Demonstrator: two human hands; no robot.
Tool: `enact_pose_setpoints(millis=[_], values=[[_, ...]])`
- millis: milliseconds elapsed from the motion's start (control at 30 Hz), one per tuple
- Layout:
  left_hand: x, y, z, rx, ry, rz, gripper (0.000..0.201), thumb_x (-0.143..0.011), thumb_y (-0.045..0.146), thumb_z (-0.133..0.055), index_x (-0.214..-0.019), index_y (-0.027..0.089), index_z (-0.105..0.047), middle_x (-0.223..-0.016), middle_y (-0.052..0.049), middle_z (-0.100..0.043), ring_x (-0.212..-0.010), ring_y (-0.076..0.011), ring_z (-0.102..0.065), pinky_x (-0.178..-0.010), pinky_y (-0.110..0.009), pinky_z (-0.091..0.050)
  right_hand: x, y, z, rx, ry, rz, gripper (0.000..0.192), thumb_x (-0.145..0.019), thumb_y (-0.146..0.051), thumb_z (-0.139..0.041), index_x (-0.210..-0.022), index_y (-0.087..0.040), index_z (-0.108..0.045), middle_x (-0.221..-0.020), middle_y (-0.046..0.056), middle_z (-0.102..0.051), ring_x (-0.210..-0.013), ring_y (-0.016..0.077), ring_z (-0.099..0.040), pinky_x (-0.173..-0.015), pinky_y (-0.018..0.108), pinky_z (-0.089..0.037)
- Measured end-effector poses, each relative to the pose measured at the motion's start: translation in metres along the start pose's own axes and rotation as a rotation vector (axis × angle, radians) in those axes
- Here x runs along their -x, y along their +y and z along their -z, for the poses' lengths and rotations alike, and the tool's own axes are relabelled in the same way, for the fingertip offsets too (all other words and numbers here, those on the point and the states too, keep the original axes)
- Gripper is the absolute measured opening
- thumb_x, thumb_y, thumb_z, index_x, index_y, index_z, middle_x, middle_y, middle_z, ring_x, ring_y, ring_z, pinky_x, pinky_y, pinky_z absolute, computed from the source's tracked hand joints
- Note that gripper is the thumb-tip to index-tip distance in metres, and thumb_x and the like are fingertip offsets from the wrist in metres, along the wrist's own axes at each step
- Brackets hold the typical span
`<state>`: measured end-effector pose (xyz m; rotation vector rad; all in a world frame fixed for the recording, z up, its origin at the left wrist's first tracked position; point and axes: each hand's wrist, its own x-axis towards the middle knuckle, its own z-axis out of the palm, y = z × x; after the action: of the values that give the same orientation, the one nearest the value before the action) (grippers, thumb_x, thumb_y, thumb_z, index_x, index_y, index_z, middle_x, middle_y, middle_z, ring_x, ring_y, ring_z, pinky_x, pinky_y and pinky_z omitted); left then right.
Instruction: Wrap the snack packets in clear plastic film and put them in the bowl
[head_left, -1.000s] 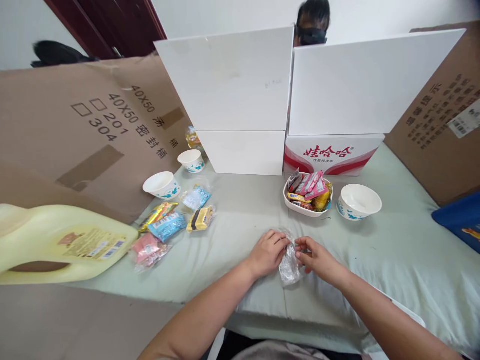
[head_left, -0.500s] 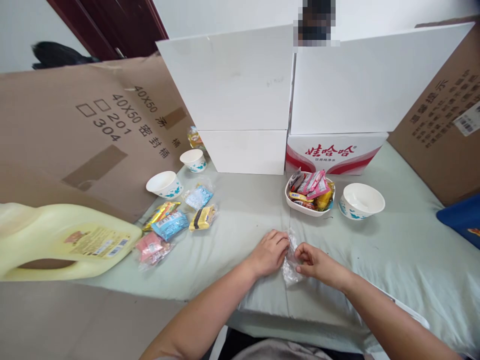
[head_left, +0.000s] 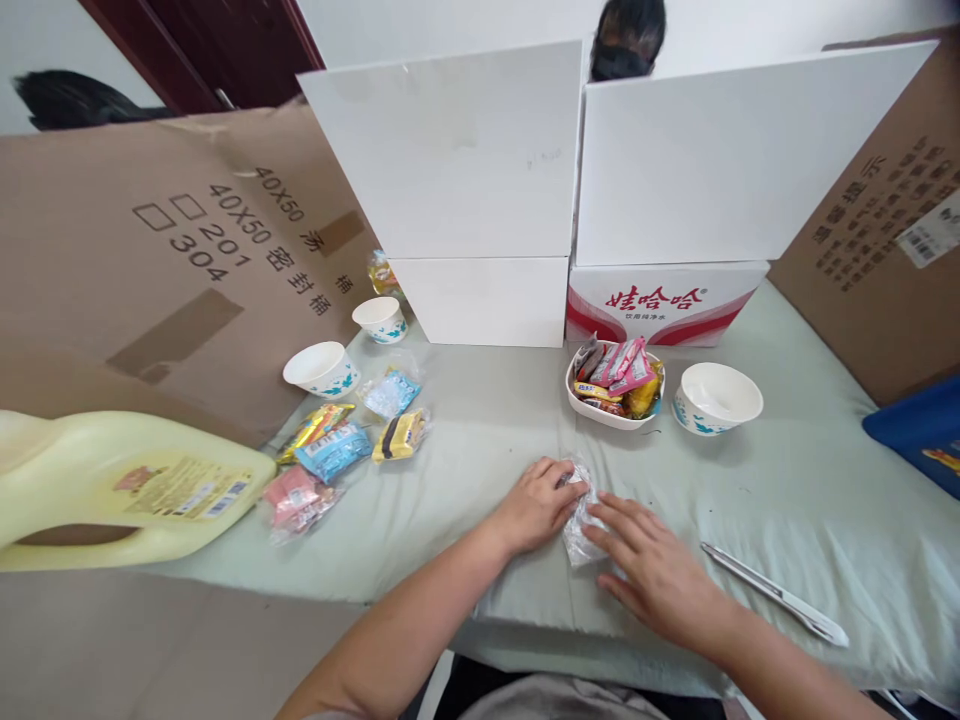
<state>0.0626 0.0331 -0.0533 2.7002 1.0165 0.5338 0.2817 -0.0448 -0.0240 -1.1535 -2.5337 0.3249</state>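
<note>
A crumpled piece of clear bubble wrap (head_left: 581,535) lies on the cloth in front of me. My left hand (head_left: 534,507) has its fingers bent over the left edge of the bubble wrap, gripping it against the cloth. My right hand (head_left: 654,565) is palm down with fingers stretched and apart, the fingertips resting on the wrap's right side. Beyond the hands stands a white bowl (head_left: 611,419) filled with packaged snacks (head_left: 616,370). Beside it is a white paper bowl (head_left: 716,400) with blue print.
Wrapped snacks (head_left: 335,452), a yellow jug (head_left: 187,495) and two paper bowls (head_left: 322,370) sit at left. A long slim white tool (head_left: 776,595) lies at right, near a blue container (head_left: 919,430). White boxes (head_left: 480,300) and cardboard (head_left: 172,270) wall the table; a person is behind.
My right hand has opened from a curled pose and spread flat onto the bubble wrap. The slim white tool is now uncovered by my right forearm. My left hand stays at the wrap.
</note>
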Motion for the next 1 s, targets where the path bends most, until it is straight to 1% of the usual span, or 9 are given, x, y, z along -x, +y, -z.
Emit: enact_pose_setpoints(millis=[67,200,333,433,500,633,800,933,1000], values=[[0.0,0.001,0.001,-0.017,-0.014,0.004,0.034,-0.091,0.026,-0.058,-0.124,0.026,-0.06,-0.127,-0.009,-0.055,-0.106,-0.0244,-0.05,-0.093,-0.04,-0.044,0.004,-0.008,-0.017,0.119,-0.011,0.117,0.053,-0.085,-0.026,-0.06,-0.136,-0.018,-0.048,-0.141,0.012,-0.051,-0.134,0.0279,-0.041,-0.108,0.046,-0.036],[0.0,0.003,0.003,-0.046,-0.024,0.014,0.036,-0.09,0.027,-0.058,-0.126,0.026,-0.059,-0.127,-0.009,-0.056,-0.111,-0.0262,-0.05,-0.094,-0.042,-0.043,0.025,-0.02,-0.041,0.245,0.031,0.096,0.054,-0.086,-0.021,-0.055,-0.138,-0.012,-0.046,-0.143,0.015,-0.048,-0.133,0.0278,-0.042,-0.103,0.043,-0.041],[0.002,0.006,0.003,-0.038,-0.046,-0.093,0.035,-0.089,0.031,-0.06,-0.123,0.024,-0.06,-0.125,-0.008,-0.06,-0.112,-0.0263,-0.052,-0.096,-0.042,-0.04,0.041,-0.032,-0.031,0.176,0.061,0.09,0.047,-0.089,-0.023,-0.055,-0.135,-0.017,-0.05,-0.13,0.011,-0.06,-0.118,0.0245,-0.055,-0.096,0.039,-0.045],[0.003,0.007,0.002,0.0,-0.079,-0.193,0.032,-0.091,0.036,-0.058,-0.12,0.025,-0.062,-0.123,-0.008,-0.064,-0.113,-0.0244,-0.053,-0.098,-0.041,-0.037,0.04,-0.037,-0.024,0.087,0.086,0.067,0.038,-0.092,-0.027,-0.054,-0.129,-0.021,-0.053,-0.12,0.009,-0.064,-0.11,0.0227,-0.058,-0.095,0.039,-0.045],[0.003,0.007,0.001,0.017,-0.088,-0.204,0.032,-0.092,0.039,-0.057,-0.12,0.024,-0.062,-0.123,-0.008,-0.064,-0.114,-0.024,-0.053,-0.098,-0.04,-0.037,0.037,-0.038,-0.027,0.067,0.1,0.042,0.032,-0.092,-0.027,-0.053,-0.124,-0.021,-0.056,-0.112,0.009,-0.065,-0.103,0.0228,-0.058,-0.091,0.038,-0.045],[0.003,0.006,0.001,0.03,-0.09,-0.182,0.032,-0.09,0.04,-0.06,-0.117,0.024,-0.064,-0.123,-0.007,-0.065,-0.114,-0.0248,-0.053,-0.097,-0.04,-0.037,0.037,-0.039,-0.044,0.03,0.077,0.031,0.019,-0.09,-0.019,-0.055,-0.108,-0.022,-0.059,-0.086,0.003,-0.063,-0.078,0.019,-0.055,-0.077,0.034,-0.044],[0.003,0.007,0.003,0.04,-0.096,-0.171,0.03,-0.089,0.036,-0.062,-0.117,0.025,-0.064,-0.124,-0.006,-0.064,-0.114,-0.0247,-0.052,-0.097,-0.04,-0.038,0.041,-0.042,-0.047,-0.012,0.066,0.06,0.018,-0.089,-0.011,-0.049,-0.102,-0.021,-0.058,-0.087,0.004,-0.059,-0.086,0.0204,-0.052,-0.085,0.037,-0.04],[0.002,0.006,0.004,0.069,-0.123,-0.158,0.032,-0.088,0.036,-0.063,-0.118,0.026,-0.064,-0.124,-0.007,-0.063,-0.114,-0.0255,-0.051,-0.098,-0.041,-0.038,0.035,-0.045,-0.036,-0.074,-0.021,0.025,0.013,-0.086,-0.009,-0.05,-0.084,-0.02,-0.056,-0.082,0.003,-0.057,-0.08,0.0186,-0.05,-0.078,0.033,-0.041],[0.002,0.005,0.004,0.086,-0.13,-0.157,0.033,-0.087,0.036,-0.063,-0.118,0.027,-0.064,-0.124,-0.007,-0.063,-0.115,-0.026,-0.05,-0.098,-0.042,-0.038,0.03,-0.047,-0.029,-0.125,-0.047,0.006,0.015,-0.086,-0.008,-0.049,-0.084,-0.02,-0.057,-0.086,0.004,-0.058,-0.083,0.0186,-0.051,-0.078,0.033,-0.042]])
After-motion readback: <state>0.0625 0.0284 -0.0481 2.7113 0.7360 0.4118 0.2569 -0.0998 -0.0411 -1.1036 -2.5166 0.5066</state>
